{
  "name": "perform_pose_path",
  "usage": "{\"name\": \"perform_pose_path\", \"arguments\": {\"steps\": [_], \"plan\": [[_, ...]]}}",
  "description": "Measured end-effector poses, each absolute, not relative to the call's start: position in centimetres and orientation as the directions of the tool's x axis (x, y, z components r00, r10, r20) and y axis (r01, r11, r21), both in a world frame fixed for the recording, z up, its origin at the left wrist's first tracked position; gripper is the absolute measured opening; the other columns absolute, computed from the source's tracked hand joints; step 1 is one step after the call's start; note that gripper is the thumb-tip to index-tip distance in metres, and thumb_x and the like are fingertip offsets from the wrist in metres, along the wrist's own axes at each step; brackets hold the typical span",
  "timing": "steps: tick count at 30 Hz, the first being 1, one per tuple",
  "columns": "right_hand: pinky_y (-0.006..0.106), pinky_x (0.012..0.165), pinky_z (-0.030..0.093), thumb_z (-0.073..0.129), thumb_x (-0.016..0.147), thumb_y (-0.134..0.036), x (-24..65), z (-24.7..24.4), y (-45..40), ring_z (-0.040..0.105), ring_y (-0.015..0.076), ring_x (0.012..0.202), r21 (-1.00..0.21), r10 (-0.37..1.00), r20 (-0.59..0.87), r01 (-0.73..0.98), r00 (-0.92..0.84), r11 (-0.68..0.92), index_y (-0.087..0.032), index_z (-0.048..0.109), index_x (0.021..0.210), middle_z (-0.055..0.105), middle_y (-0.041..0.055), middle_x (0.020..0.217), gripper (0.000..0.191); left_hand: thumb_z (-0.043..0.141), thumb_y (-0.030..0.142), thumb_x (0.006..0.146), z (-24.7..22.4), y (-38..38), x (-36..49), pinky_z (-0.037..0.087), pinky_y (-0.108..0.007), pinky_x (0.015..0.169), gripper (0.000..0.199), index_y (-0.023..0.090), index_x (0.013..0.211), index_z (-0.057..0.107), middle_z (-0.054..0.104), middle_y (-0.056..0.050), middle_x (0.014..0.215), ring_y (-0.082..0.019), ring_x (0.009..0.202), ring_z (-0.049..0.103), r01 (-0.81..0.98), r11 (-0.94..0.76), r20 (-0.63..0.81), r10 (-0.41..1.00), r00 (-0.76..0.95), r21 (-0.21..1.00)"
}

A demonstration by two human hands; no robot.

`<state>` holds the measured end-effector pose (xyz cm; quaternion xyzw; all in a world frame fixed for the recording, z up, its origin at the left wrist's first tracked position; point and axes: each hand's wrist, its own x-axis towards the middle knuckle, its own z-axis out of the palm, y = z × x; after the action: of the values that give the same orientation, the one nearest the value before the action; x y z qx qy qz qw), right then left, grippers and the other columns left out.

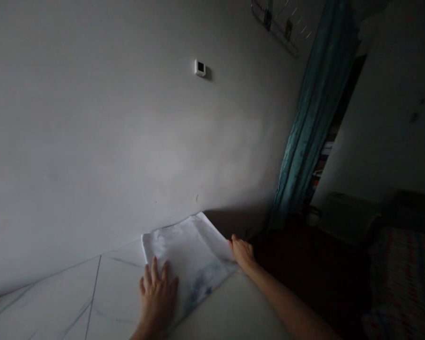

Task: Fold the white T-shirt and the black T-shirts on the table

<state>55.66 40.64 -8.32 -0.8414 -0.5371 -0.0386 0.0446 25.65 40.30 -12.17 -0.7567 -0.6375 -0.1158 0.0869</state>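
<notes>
A white cloth (180, 245) with a blue-grey patterned patch near its front edge lies folded flat on a pale surface with marble-like veins (116, 288), its far edge close to the wall. My left hand (157, 288) rests palm down on the cloth's left part, fingers spread. At the right edge of the cloth, my right hand (242, 252) has its fingers curled around the border, with the thumb side toward the cloth. The fingertips of that hand are partly hidden.
A grey-white wall (127, 141) rises behind the surface and carries a small white device (200, 68) with a dark screen. To the right hang a teal curtain (304, 123) and, higher up, a wire rack (276, 28). A colourful patterned cover (407, 278) lies in the dim lower right.
</notes>
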Motion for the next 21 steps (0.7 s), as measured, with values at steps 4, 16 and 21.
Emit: {"name": "perform_pose_path", "arguments": {"steps": [4,16,21], "plan": [[0.034,0.074,0.052,0.037,0.101,-0.023,55.0,-7.7,40.5,0.071,0.0275,0.094,0.003,0.904,0.128,0.911,0.409,-0.412,-0.009,0.063,0.116,0.073,0.0205,0.097,0.033,0.035,0.036,0.094,-13.4,38.8,26.0,0.028,-0.054,0.114,0.057,0.017,0.147,0.039,0.031,-0.013,0.157,-0.033,0.145,0.027,0.945,-0.325,0.216,0.926,0.311,0.033],[0.051,0.116,0.015,0.037,0.098,-0.051,45.6,-7.1,47.5,0.022,0.0276,0.146,-0.149,0.983,0.14,0.984,0.119,-0.098,-0.021,0.039,0.149,0.021,0.0127,0.16,0.058,0.037,0.043,0.095,-10.9,50.2,24.3,0.027,-0.049,0.117,0.061,0.008,0.145,0.042,0.038,-0.019,0.152,-0.032,0.143,0.033,0.959,-0.281,0.297,0.919,0.26,0.032],[0.062,0.112,0.011,0.036,0.095,-0.063,45.3,-8.4,52.2,0.013,0.0327,0.147,-0.203,0.978,0.096,0.966,0.185,-0.162,-0.029,0.033,0.151,0.014,0.0098,0.162,0.066,0.04,0.051,0.094,-11.6,52.2,22.3,0.029,-0.05,0.114,0.061,0.021,0.147,0.038,0.034,-0.018,0.155,-0.033,0.145,0.027,0.974,-0.222,0.234,0.95,0.205,0.049]]}}
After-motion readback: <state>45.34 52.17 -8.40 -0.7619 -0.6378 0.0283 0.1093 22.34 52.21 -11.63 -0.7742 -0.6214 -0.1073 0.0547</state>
